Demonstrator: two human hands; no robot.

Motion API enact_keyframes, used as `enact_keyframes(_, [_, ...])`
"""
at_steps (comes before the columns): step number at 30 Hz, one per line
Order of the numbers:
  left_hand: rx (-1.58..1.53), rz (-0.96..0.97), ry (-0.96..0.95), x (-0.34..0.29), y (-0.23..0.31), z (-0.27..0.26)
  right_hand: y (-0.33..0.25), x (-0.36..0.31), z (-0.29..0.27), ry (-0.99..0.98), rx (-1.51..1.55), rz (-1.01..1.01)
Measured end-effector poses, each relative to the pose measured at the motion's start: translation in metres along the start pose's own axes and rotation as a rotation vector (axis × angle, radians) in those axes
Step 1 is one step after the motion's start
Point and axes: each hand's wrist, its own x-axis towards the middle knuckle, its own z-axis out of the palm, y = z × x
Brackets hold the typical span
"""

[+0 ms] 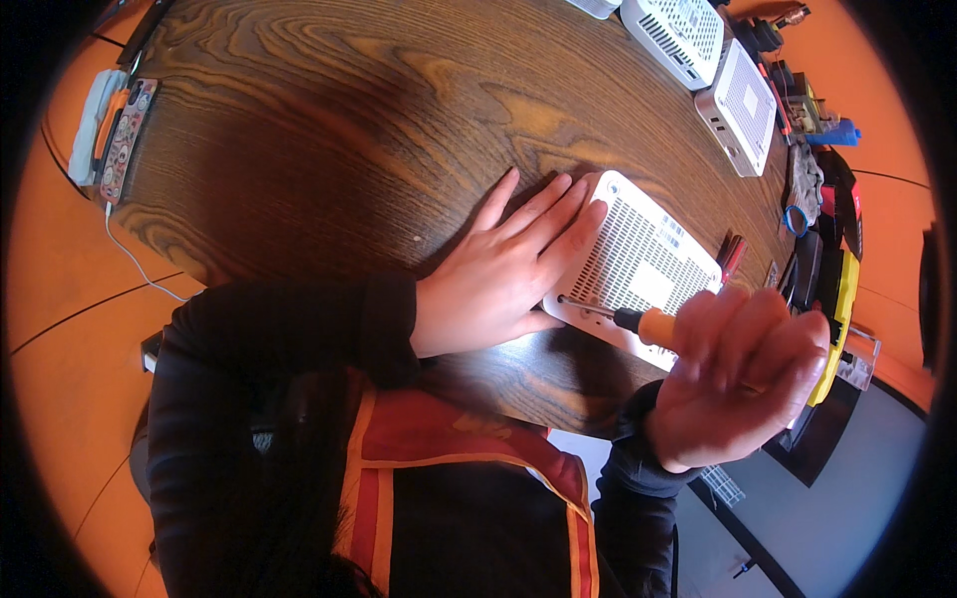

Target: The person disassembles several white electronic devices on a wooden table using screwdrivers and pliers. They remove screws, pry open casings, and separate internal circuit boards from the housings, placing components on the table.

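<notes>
A white box-shaped device with a perforated face and pale labels lies on the wooden table in front of me. My left hand rests flat along its left side, fingers stretched out and slightly apart, some of them touching its edge. My right hand is wrapped round a screwdriver with a yellow and black handle. The shaft points left, its tip at a corner hole of the device near my left thumb. Whether the tip sits inside a screw head is too small to tell.
Two similar white devices stand at the far right of the table. A red-handled tool lies just beyond the device. Tools and a grey glove crowd the right edge. A phone in a patterned case with a cable lies at the far left.
</notes>
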Motion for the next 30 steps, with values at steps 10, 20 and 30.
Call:
enact_keyframes(10, [-0.096,0.018,0.019,-0.002,-0.001,-0.002,0.003,-0.029,0.005,-0.125,-0.731,-0.481])
enact_keyframes(20, [-0.034,0.026,0.020,0.000,0.000,-0.005,0.015,-0.018,-0.005,-0.086,-0.468,-0.359])
enact_keyframes(30, [-0.024,0.034,0.030,0.000,-0.003,0.001,0.013,-0.017,-0.003,-0.105,-0.413,-0.277])
